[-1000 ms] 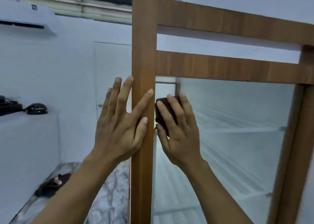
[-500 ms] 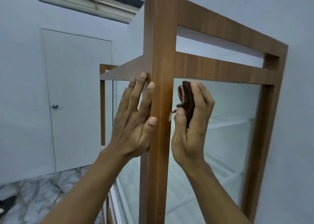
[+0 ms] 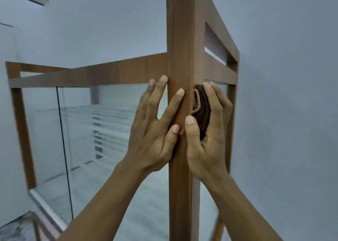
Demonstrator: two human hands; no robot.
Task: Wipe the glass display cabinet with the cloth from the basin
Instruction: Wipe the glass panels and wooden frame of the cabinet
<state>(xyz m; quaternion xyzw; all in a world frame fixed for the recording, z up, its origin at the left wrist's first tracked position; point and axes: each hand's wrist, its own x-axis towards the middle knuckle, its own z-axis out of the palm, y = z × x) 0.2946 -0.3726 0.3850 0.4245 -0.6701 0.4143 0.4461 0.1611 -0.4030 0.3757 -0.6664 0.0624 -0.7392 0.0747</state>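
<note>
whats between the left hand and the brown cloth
The cabinet's wooden corner post, in the head view: the left hand lies flat across its left edge, and the right hand grips the brown cloth just right of it.

wall: pale grey | floor: marbled, lower left corner

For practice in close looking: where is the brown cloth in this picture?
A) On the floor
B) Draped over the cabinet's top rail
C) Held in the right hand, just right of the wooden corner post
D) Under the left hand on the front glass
C: the right hand grips the folded brown cloth beside the corner post, while the left hand lies flat, fingers straight, with no cloth under it.
</note>
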